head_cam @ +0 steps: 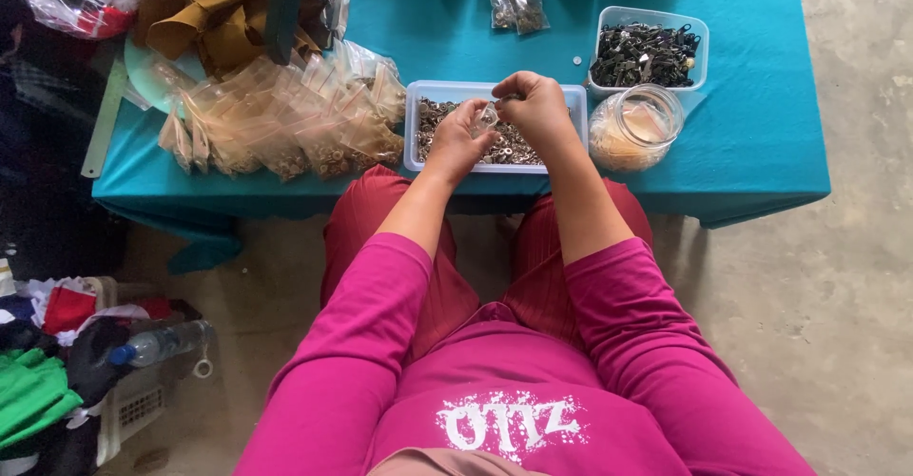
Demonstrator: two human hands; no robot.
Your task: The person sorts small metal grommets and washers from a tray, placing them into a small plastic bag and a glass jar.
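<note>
Both hands pinching a small clear bag over a tray of metal rings.

Left hand (458, 136) and right hand (534, 107) closed on the small clear bag (486, 117), held between fingertips just above the clear plastic tray (411, 124) on the teal table (751, 124). Heap of filled bags (285, 124) to the left; glass jar (635, 127) and second tray of dark clips (647, 55) to the right.
</note>
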